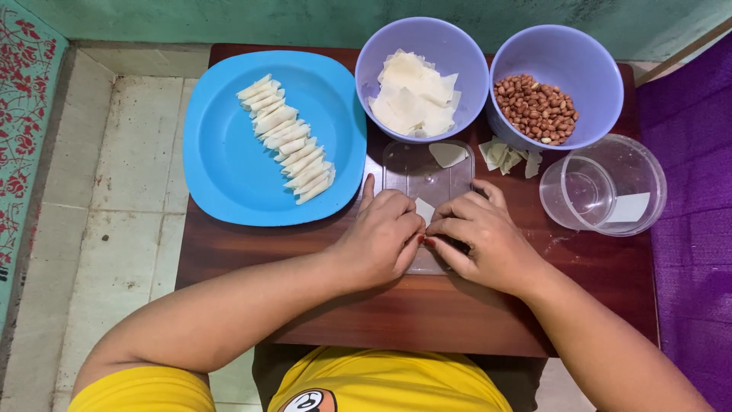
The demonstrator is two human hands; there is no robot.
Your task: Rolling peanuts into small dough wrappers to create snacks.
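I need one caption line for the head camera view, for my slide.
Both hands, left hand and right hand, pinch a small dough wrapper over a clear lid, beside a blue plate of rolled pieces.

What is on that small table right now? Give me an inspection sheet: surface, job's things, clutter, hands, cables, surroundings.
Surface: dark brown wooden table, small, on a tiled floor.
Job's things: small pale wrapper piece pinched between both hands over a clear flat lid; blue plate with a row of rolled white pieces; purple bowl of square wrappers; purple bowl of peanuts.
Clutter: loose wrapper scraps below the peanut bowl; clear round container at right.
Hands: left hand and right hand touch at the fingertips, both shut on the wrapper piece.
Cables: nothing seen.
Surroundings: green wall; purple cloth at right; red-patterned cloth at left.
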